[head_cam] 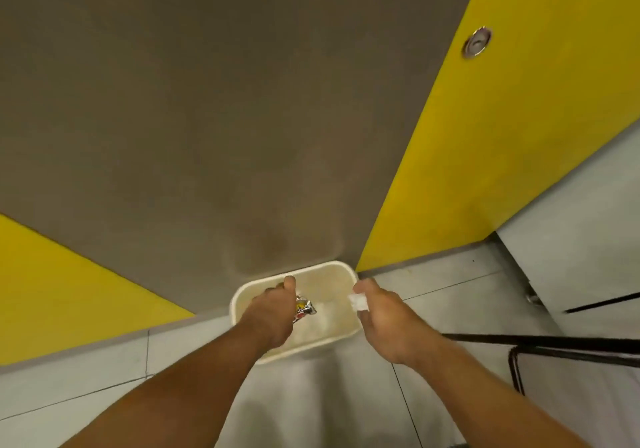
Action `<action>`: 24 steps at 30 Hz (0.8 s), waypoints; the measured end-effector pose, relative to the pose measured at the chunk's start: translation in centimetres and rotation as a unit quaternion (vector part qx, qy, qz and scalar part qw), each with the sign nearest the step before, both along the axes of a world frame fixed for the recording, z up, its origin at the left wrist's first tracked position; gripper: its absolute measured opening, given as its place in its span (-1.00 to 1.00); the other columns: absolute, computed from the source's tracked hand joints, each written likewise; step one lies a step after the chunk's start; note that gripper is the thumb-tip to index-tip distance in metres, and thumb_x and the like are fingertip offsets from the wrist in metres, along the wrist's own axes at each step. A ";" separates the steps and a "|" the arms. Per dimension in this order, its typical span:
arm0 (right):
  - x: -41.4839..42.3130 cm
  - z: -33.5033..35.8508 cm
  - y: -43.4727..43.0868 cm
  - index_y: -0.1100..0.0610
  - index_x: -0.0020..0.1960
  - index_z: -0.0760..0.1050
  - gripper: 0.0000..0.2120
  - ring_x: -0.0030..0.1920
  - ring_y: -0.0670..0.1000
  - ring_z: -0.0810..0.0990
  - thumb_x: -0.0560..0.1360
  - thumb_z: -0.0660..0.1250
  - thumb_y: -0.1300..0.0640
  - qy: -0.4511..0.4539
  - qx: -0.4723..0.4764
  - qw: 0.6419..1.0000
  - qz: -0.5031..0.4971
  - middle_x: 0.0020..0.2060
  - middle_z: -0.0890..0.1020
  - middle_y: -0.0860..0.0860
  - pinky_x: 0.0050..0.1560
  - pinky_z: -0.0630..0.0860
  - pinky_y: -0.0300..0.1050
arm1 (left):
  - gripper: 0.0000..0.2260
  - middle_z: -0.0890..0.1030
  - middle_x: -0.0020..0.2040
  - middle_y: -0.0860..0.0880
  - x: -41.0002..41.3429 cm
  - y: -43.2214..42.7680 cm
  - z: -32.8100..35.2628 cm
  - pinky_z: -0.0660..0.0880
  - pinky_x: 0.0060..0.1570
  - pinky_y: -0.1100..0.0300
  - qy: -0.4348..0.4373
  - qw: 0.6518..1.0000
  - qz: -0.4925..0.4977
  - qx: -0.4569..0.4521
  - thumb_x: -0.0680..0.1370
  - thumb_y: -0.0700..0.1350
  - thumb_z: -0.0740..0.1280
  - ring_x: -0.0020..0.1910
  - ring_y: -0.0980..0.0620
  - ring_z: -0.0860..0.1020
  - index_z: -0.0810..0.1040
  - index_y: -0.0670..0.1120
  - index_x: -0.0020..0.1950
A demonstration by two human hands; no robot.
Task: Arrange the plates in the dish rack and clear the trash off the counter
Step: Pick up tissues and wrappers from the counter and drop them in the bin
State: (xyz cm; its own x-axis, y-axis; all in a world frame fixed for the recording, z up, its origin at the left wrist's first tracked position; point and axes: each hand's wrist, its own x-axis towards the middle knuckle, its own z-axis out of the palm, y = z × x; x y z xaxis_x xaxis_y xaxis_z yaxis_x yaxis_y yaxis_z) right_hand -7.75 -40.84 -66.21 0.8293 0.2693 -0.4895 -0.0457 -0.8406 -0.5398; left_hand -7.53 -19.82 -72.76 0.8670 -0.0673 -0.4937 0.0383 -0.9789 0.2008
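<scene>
Foil wrapper (pixel 304 307) gripped in left hand (pixel 273 313), white scrap (pixel 358 301) pinched by right hand (pixel 385 316) (both over cream bin (pixel 333 267)).

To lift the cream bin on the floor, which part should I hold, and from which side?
Likely the near long rim of the cream bin, reached from above on the person's side: its mouth opens upward, and the far edge stands against the brown wall.
</scene>
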 end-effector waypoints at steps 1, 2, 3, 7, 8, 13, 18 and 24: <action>0.4 -1.0 -0.1 0.04 0.30 0.28 -0.69 -0.03 0.03 0.50 0.56 0.16 0.19 -0.004 -0.003 1.000 0.000 0.10 0.50 0.04 -0.10 0.37 -0.19 | -0.68 0.56 0.11 -0.12 0.5 -0.1 -1.6 0.45 -0.07 0.05 0.004 1.000 -0.009 -0.003 0.46 -0.20 0.31 0.06 -0.17 0.55 0.28 -0.09 0.14; 0.7 -1.9 -0.1 0.04 0.28 0.28 -0.70 -0.05 0.03 0.49 0.56 0.17 0.19 -0.010 -0.009 1.000 0.002 0.09 0.50 0.05 -0.13 0.36 -0.19 | -0.70 0.57 0.09 -0.13 0.9 -0.2 -3.1 0.44 -0.08 0.06 0.011 1.000 -0.021 -0.005 0.47 -0.14 0.34 0.06 -0.18 0.56 0.31 -0.10 0.13; 1.1 -2.7 -0.1 0.04 0.26 0.30 -0.72 -0.06 0.03 0.49 0.56 0.17 0.18 -0.018 -0.014 1.000 0.003 0.10 0.50 0.06 -0.14 0.36 -0.20 | -0.69 0.57 0.09 -0.14 1.2 -0.4 -4.6 0.45 -0.08 0.06 0.020 0.999 -0.036 -0.003 0.47 -0.08 0.36 0.06 -0.18 0.56 0.35 -0.11 0.13; 1.9 -5.1 0.9 0.03 0.17 0.44 -0.76 0.02 0.07 0.52 0.54 0.15 0.21 -0.054 -0.027 0.998 0.034 0.10 0.53 0.04 -0.01 0.49 -0.13 | -0.75 0.57 0.15 -0.15 2.0 -0.7 -9.5 0.49 0.08 0.06 0.073 0.992 -0.092 0.050 0.48 -0.17 0.32 0.14 -0.15 0.54 0.49 -0.13 0.15; 2.0 -5.6 1.3 0.03 0.16 0.46 -0.75 0.04 0.08 0.52 0.53 0.15 0.22 -0.060 -0.034 0.996 0.048 0.10 0.53 0.03 0.03 0.50 -0.10 | -0.74 0.57 0.16 -0.15 2.0 -0.7 -10.3 0.49 0.10 0.07 0.090 0.988 -0.102 0.067 0.48 -0.18 0.32 0.16 -0.14 0.54 0.51 -0.14 0.17; 3.0 -7.2 3.5 0.00 0.15 0.50 -0.73 0.04 0.08 0.55 0.52 0.18 0.23 -0.053 -0.063 0.991 0.103 0.05 0.56 0.01 0.00 0.50 -0.11 | -0.71 0.58 0.19 -0.14 1.8 0.9 -9.6 0.48 0.09 0.10 0.100 0.991 -0.078 0.050 0.52 -0.11 0.28 0.17 -0.12 0.54 0.53 -0.14 0.22; 5.3 -10.8 7.3 0.00 0.17 0.51 -0.65 0.10 0.11 0.56 0.47 0.26 0.31 -0.017 -0.090 0.987 0.130 0.15 0.57 0.07 0.03 0.51 -0.12 | -0.73 0.57 0.17 -0.05 1.3 3.8 -4.8 0.47 0.12 0.08 -0.024 0.999 -0.038 -0.019 0.58 0.02 0.18 0.14 -0.06 0.52 0.53 -0.02 0.20; 5.0 -12.5 8.3 -0.10 0.50 0.17 -0.30 0.34 0.09 0.41 0.47 0.42 0.14 0.046 -0.077 0.988 0.129 0.40 0.39 0.03 0.31 0.40 -0.03 | -0.72 0.55 0.20 0.09 -0.1 5.2 -3.2 0.48 0.12 0.11 -0.094 0.992 0.008 -0.086 0.59 0.10 0.18 0.13 0.04 0.52 0.51 0.08 0.24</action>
